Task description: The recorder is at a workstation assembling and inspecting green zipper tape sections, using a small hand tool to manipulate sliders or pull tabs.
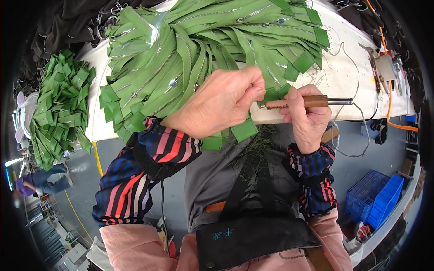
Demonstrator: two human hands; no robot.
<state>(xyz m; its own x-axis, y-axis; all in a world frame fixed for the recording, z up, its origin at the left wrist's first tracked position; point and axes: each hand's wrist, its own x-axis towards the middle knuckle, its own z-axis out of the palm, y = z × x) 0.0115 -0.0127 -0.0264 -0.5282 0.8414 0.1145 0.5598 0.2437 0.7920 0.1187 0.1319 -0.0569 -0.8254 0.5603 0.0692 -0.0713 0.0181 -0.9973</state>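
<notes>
Bare hands: two; left hand [221, 101] at 12 o'clock, right hand [309, 119] at 3.
Brown-handled tool [315, 101]: one, between 2 and 3 o'clock.
Green zipper piles [181, 49]: two, at 12 and 9 o'clock.
Individual zippers [156, 73]: many, overlapping; exact count not obtainable.
Striped sleeve covers [124, 187]: two, at 8 and 4 o'clock.
Blue crates [359, 203]: two, at 4 o'clock.
Background person [49, 180]: one, between 8 and 9.

White table [346, 35], broad heap of green zippers [181, 56] across it, dark thread scraps [315, 77], thin looping cord [358, 74] at right.
</notes>
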